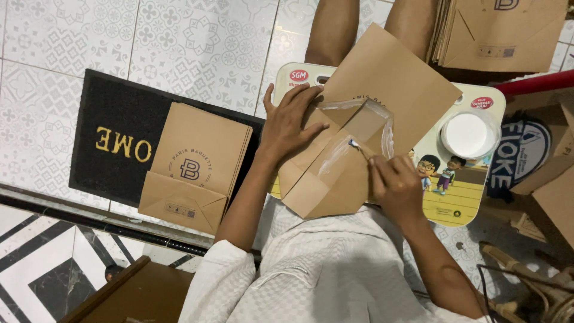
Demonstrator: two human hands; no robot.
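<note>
Brown paper bag (382,90) lies flat on a small lap desk (472,197), bottom flaps folded open, wet white glue streaked along them. Likely light, thin, creases easily, sticky where glued; best held on dry paper away from the flaps. Left hand (290,122) open, pressing flat on bag. Right hand (394,185) closed around a small brush (359,146). Glue tub (469,134) just beside. Finished bags (194,161) on floor mat (113,137).
</note>
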